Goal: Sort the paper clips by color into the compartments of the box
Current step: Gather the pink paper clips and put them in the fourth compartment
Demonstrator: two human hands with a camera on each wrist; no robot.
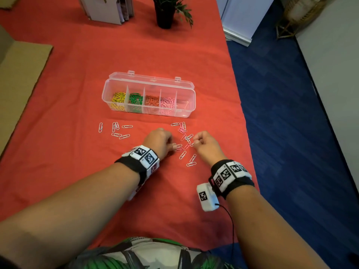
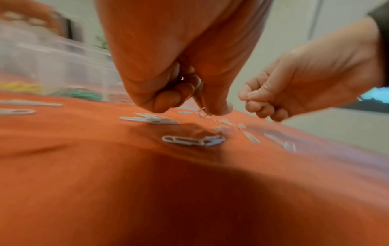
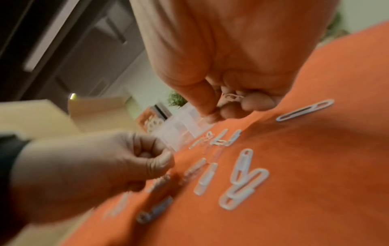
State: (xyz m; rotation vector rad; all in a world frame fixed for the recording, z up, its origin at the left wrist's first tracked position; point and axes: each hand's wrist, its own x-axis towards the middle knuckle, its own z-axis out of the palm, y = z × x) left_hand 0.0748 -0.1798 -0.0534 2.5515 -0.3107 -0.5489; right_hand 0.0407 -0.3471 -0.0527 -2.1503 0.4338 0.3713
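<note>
- Left hand [image 1: 158,140] is down low over the orange-red tablecloth [image 1: 77,171], fingers curled tight; the left wrist view shows thumb and fingertips [image 2: 219,108] pinching a thin paper clip [image 2: 202,111] right at the cloth, with more wire tucked in the fist.
- Right hand [image 1: 206,145] sits just beside it, also curled; the right wrist view shows pale paper clips [image 3: 231,97] bunched inside its bent fingers, thumb [image 3: 202,101] reaching down toward the cloth.
- Between and around the two hands lies a loose scatter of white and pink paper clips [image 1: 185,140], some overlapping, a few trailing toward the person [image 1: 191,164].
- Off to the left, well apart from the hands, a small group of white paper clips [image 1: 116,130] lies flat on the cloth.
- Beyond both groups stands the clear plastic compartment box [image 1: 148,113], lid [image 1: 153,80] swung open at the far side.
- Compartments from left: yellow clips [image 1: 118,100], green clips [image 1: 136,101], orange-red clips [image 1: 152,101], pink clips [image 1: 168,103]; the rightmost compartment [image 1: 185,105] looks nearly bare, its contents too faint to tell.
- Black wristbands with white coded marker blocks [image 1: 144,156] wrap both wrists; a white camera unit [image 1: 206,196] hangs off the right one.
- Far end of the table: a dark potted plant [image 1: 167,12] and a stand of booklets [image 1: 108,8].
</note>
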